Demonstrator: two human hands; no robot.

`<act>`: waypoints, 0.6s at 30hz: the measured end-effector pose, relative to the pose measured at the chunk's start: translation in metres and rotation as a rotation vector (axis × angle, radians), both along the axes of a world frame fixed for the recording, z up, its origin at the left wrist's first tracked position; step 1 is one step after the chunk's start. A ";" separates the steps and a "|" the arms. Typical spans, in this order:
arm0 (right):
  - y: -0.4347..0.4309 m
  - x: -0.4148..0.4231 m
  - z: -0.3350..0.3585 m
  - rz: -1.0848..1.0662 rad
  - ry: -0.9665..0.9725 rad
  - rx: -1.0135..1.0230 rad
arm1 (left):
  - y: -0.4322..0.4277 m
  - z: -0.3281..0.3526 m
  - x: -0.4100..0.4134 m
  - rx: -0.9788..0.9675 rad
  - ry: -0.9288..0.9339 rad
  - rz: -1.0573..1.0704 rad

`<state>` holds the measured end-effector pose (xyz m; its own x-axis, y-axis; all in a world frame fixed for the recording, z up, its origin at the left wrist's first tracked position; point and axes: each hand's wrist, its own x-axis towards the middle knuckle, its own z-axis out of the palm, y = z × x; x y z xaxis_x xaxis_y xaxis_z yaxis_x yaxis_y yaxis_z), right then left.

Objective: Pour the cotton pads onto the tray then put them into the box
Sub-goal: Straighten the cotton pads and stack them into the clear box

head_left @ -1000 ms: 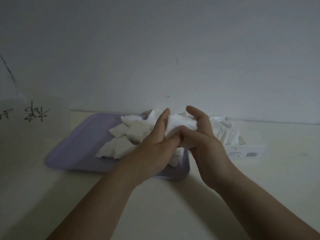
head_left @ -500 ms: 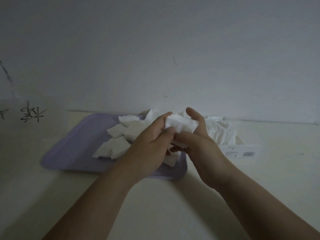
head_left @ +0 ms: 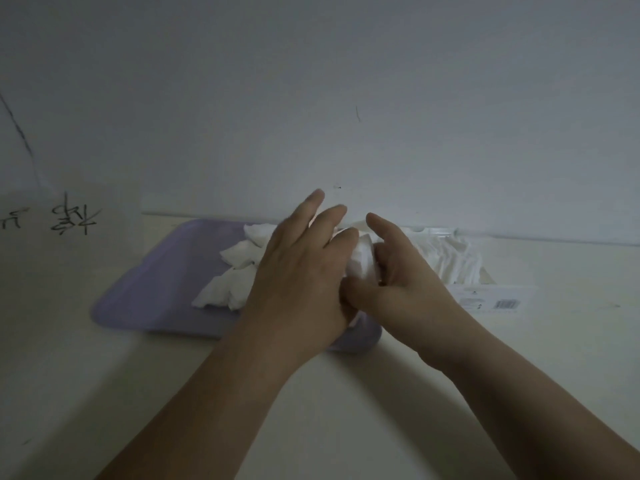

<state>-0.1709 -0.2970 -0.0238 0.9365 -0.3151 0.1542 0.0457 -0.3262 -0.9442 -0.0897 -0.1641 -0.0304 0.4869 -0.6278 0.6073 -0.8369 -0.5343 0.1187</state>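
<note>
Observation, head view. The left hand (head_left: 301, 271) and right hand (head_left: 408, 282) meet over the tray's right end with a small stack of cotton pads (head_left: 362, 261) between them. The left hand is largely open, its fingers nearly straight and laid against the stack's left face. The right hand has its lower fingers and thumb curled round the stack from the right, with the index finger lifted free. How many pads are in the stack cannot be told.

The lavender tray (head_left: 156, 282) lies along the far edge of the tabletop (head_left: 346, 410), close to the wall (head_left: 346, 98). More loose pads (head_left: 235, 271) lie in a heap across its middle, partly hidden by the left hand.

The clear box (head_left: 491, 301), which carries a barcode label (head_left: 507, 303), stands just beside the tray's right end. It already holds upright rows of pads (head_left: 453, 254).

Assessment: the pour is done and the refill is partly complete. The 2-handed hold appears meant to square the stack's edges so it slides in as 1 block alongside the rows. The box's place beside the tray keeps the carry short.

Risk: the pads are soft, so a slack grip could let the stack fan apart.
</note>
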 end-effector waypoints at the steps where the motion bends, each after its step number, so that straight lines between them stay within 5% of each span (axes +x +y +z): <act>1: 0.000 0.000 0.001 -0.011 -0.008 -0.004 | 0.001 0.000 0.000 -0.016 0.004 -0.023; 9: -0.008 -0.001 0.006 0.083 0.038 0.333 | 0.006 0.005 -0.011 -0.139 0.238 0.015; 13: -0.006 0.000 0.003 0.124 0.059 0.288 | 0.005 -0.002 -0.007 -0.192 0.279 -0.026; 18: -0.024 -0.004 0.017 -0.219 -0.093 0.102 | -0.017 -0.004 -0.016 -0.327 0.347 -0.166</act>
<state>-0.1750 -0.3209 -0.0067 0.8276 -0.5268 0.1941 0.0731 -0.2416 -0.9676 -0.1059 -0.1810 -0.0341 0.6049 -0.5176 0.6051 -0.7888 -0.2858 0.5441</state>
